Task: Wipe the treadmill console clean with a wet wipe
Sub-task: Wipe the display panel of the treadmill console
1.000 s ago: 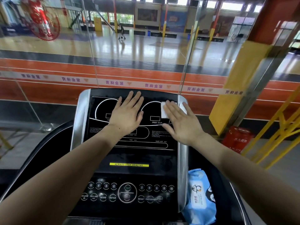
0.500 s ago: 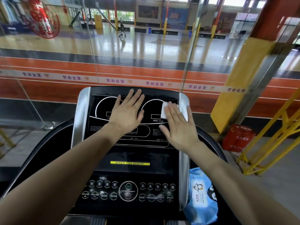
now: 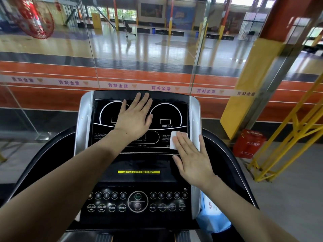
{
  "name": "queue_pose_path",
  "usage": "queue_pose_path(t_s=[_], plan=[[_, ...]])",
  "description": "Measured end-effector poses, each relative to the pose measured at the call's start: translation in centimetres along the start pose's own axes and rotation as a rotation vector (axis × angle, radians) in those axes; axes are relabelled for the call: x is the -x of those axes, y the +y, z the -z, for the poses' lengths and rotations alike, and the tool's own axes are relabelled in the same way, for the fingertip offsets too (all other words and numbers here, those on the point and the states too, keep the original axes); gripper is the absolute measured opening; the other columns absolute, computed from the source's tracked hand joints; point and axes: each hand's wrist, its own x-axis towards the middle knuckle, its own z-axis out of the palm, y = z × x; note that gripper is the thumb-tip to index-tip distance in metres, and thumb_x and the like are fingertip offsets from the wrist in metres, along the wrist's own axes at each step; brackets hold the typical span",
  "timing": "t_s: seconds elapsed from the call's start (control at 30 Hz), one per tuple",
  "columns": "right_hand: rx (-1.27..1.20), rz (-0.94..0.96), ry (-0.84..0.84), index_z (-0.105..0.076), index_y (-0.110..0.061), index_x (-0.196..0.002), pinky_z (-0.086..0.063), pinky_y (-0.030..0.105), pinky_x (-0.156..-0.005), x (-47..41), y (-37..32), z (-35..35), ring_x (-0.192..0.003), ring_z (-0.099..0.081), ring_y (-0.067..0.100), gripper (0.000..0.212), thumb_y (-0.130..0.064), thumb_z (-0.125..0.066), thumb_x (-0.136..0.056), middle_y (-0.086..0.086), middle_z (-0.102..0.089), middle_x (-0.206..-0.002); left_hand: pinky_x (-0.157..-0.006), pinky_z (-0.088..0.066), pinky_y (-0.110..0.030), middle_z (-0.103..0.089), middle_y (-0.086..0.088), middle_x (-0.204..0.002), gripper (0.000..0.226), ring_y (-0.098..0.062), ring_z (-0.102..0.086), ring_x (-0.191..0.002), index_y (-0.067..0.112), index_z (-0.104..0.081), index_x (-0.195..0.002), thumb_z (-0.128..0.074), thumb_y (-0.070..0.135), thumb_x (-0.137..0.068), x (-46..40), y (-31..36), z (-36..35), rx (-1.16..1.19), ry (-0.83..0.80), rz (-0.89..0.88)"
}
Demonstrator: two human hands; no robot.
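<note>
Wet wipe (image 3: 173, 140) — under right hand (image 3: 192, 159) fingers, flat on console (image 3: 139, 165).

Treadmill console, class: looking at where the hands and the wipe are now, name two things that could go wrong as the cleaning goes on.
1. The right hand presses the wet wipe flat low on the display's right side. Wiping further down could press the buttons, perhaps starting the belt.
2. The left hand lies flat on the console, so the patch under it may go unwiped or pick up fingerprints.

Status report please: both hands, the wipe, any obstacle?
Left hand flat on console. Right hand flat, pressing wet wipe at right edge. No obstacle.
</note>
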Motion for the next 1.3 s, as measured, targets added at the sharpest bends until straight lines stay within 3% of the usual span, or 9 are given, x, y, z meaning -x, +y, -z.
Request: queue_pose_path(t_s=[0.1,0.27,0.47,0.57,0.7,0.93,1.3], plan=[[-0.001,-0.028,-0.019,-0.025,-0.015,-0.166,-0.016,0.065,-0.127,1.5,-1.3,-0.4,-0.163,-0.011,0.015,0.062,-0.045,-0.027,-0.112,0.002,-0.017,-0.175,-0.129,-0.008,-0.058,-0.003,0.003,-0.176,0.063,-0.019,0.003,-0.162,0.021,-0.02,-0.166,-0.024,0.048,-0.109,0.5,0.1,0.2,0.028,-0.013,-0.009],[-0.022,-0.061,-0.052,-0.015,-0.017,-0.168,-0.007,0.063,-0.129,1.5,-4.3,-0.6,-0.163,-0.003,0.015,0.064,-0.047,-0.025,-0.112,-0.001,-0.009,-0.177,-0.13,-0.014,-0.053,-0.027,-0.003,-0.172,0.064,-0.023,-0.013,-0.161,0.02,-0.042,-0.156,-0.014,0.049,-0.106,4.6,-0.6,-0.6,0.098,0.064,-0.057],[-0.075,0.035,-0.063,-0.024,-0.02,-0.166,-0.001,0.06,-0.129,-1.2,-11.2,-1.7,-0.163,-0.006,0.015,0.057,-0.042,-0.021,-0.113,-0.003,-0.014,-0.175,-0.128,-0.02,-0.053,-0.039,-0.007,-0.166,0.055,-0.026,-0.021,-0.16,0.019,-0.053,-0.148,-0.026,0.042,-0.107,10.3,-4.2,-2.0,0.085,0.084,-0.025],[-0.016,0.068,0.024,-0.043,-0.021,-0.159,-0.008,0.057,-0.129,-2.3,-12.4,-2.1,-0.158,-0.026,0.015,0.052,-0.036,-0.03,-0.111,-0.004,-0.031,-0.169,-0.127,-0.023,-0.053,-0.04,-0.006,-0.165,0.052,-0.025,-0.022,-0.159,0.019,-0.055,-0.145,-0.028,0.041,-0.106,12.9,-6.4,-2.2,0.11,0.083,0.006],[-0.051,0.09,0.117,-0.059,-0.021,-0.148,-0.026,0.055,-0.124,-2.7,-12.4,-2.4,-0.15,-0.044,0.016,0.043,-0.019,-0.059,-0.105,-0.005,-0.052,-0.158,-0.127,-0.024,-0.052,-0.043,-0.006,-0.163,0.048,-0.025,-0.025,-0.158,0.021,-0.057,-0.142,-0.03,0.039,-0.106,15.5,-8.9,-1.9,0.135,0.084,0.038],[-0.106,0.042,0.191,-0.075,-0.019,-0.124,-0.042,0.053,-0.111,-2.4,-14.1,-2.0,-0.136,-0.061,0.019,0.038,-0.005,-0.08,-0.089,-0.005,-0.071,-0.137,-0.125,-0.029,-0.046,-0.062,0.001,-0.142,0.046,-0.021,-0.043,-0.148,0.021,-0.062,-0.135,-0.028,0.037,-0.109,18.7,-10.0,-1.4,0.262,0.116,0.081],[-0.183,0.037,0.246,-0.08,-0.02,-0.102,-0.046,0.041,-0.095,-0.7,-15.4,-1.1,-0.114,-0.071,0.016,0.019,-0.008,-0.084,-0.088,-0.009,-0.078,-0.118,-0.12,-0.035,-0.045,-0.068,0.008,-0.126,0.048,-0.017,-0.051,-0.139,0.023,-0.065,-0.128,-0.025,0.04,-0.108,21.7,-7.8,-1.6,0.368,0.059,0.117]])
